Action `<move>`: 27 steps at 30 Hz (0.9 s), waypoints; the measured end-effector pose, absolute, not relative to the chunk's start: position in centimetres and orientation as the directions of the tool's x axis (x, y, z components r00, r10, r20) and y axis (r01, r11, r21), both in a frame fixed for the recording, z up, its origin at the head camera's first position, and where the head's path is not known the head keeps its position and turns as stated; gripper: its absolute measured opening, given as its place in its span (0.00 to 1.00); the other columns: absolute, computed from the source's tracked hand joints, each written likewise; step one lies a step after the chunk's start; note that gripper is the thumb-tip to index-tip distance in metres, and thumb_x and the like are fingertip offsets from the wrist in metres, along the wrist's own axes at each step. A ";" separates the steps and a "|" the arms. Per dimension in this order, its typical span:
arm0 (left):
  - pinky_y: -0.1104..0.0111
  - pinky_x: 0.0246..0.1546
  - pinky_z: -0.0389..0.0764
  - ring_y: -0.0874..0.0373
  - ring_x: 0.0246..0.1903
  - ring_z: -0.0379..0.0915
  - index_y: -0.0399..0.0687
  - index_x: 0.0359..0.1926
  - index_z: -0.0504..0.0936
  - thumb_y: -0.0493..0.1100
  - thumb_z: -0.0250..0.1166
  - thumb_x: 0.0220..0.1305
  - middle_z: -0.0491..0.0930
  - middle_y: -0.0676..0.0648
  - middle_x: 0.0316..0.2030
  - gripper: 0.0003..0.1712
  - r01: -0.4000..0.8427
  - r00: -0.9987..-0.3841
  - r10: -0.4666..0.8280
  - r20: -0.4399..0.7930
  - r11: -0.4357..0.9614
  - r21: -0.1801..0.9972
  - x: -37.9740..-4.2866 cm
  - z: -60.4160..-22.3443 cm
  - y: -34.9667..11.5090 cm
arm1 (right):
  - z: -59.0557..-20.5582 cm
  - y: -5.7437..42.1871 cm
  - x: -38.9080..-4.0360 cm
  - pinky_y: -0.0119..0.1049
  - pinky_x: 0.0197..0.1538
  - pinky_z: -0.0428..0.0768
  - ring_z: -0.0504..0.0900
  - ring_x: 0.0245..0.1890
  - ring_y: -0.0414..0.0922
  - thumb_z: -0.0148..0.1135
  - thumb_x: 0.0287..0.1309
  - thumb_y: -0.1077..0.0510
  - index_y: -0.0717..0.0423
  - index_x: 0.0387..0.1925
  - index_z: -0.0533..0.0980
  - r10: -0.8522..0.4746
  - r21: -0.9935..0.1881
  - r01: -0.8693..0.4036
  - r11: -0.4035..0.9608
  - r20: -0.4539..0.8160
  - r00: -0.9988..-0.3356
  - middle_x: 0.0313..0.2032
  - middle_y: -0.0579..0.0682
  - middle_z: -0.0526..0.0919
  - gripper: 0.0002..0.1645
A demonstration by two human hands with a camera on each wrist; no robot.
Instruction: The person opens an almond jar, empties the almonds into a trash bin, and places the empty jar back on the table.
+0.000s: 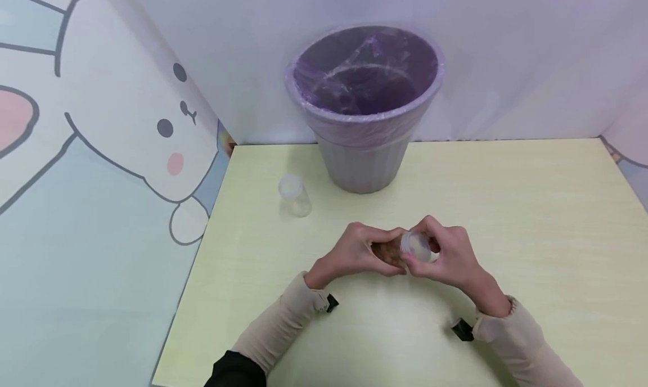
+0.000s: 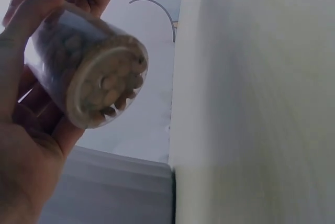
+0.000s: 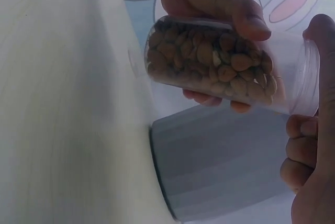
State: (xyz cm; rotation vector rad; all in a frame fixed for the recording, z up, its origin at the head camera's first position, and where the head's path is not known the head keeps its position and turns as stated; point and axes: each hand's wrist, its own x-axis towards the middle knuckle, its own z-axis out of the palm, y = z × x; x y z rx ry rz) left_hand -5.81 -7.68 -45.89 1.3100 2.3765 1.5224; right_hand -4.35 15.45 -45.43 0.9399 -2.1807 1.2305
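Note:
A clear jar filled partway with brown, nut-like pieces is held tilted above the table between both hands. My left hand grips the jar's body, thumb on one side and fingers on the other. At the jar's upper end, the thumb and fingers of my right hand pinch the translucent lid. The left wrist view shows the jar's round base with pieces lying against it. A second clear jar stands on the table farther left, with no contents visible in it.
A grey bin with a purple-tinted plastic liner stands at the table's back edge, beyond the hands. The pale table stretches to both sides. A white wall rises behind it, and a cartoon-printed sheet hangs at the left.

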 end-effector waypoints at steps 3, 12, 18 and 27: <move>0.79 0.29 0.76 0.74 0.25 0.71 0.53 0.58 0.88 0.45 0.85 0.48 0.90 0.57 0.35 0.33 0.524 -0.686 0.666 0.293 0.173 0.834 -5.6 -46.0 -7.4 | -45.3 15.8 -4.3 0.17 0.22 0.60 0.60 0.18 0.24 0.61 0.62 0.31 0.53 0.32 0.77 -0.355 -0.542 -0.759 0.361 0.672 -0.649 0.18 0.33 0.72 0.29; 0.82 0.39 0.77 0.70 0.39 0.77 0.57 0.65 0.78 0.55 0.76 0.61 0.85 0.58 0.47 0.33 0.491 -0.810 0.559 0.177 0.483 0.725 -4.6 -45.6 -5.7 | -45.1 15.6 -4.3 0.23 0.20 0.64 0.63 0.16 0.28 0.72 0.51 0.56 0.53 0.34 0.77 -0.189 -0.671 -0.545 0.502 0.530 -0.827 0.15 0.37 0.72 0.11; 0.81 0.32 0.73 0.69 0.32 0.74 0.53 0.58 0.78 0.53 0.78 0.58 0.83 0.57 0.38 0.29 0.494 -0.848 0.496 0.185 0.613 0.617 -4.1 -45.4 -4.9 | -45.2 14.9 -3.9 0.25 0.20 0.65 0.65 0.15 0.31 0.73 0.53 0.59 0.51 0.34 0.77 -0.140 -0.717 -0.453 0.530 0.452 -0.881 0.16 0.37 0.72 0.11; 0.78 0.28 0.72 0.70 0.27 0.71 0.56 0.47 0.79 0.48 0.77 0.52 0.80 0.59 0.31 0.22 0.426 -0.812 0.581 0.062 0.517 0.743 -4.7 -45.3 -5.8 | -45.1 13.8 -3.1 0.26 0.19 0.66 0.67 0.15 0.31 0.71 0.49 0.57 0.48 0.34 0.76 -0.152 -0.767 -0.448 0.460 0.429 -0.891 0.17 0.37 0.77 0.12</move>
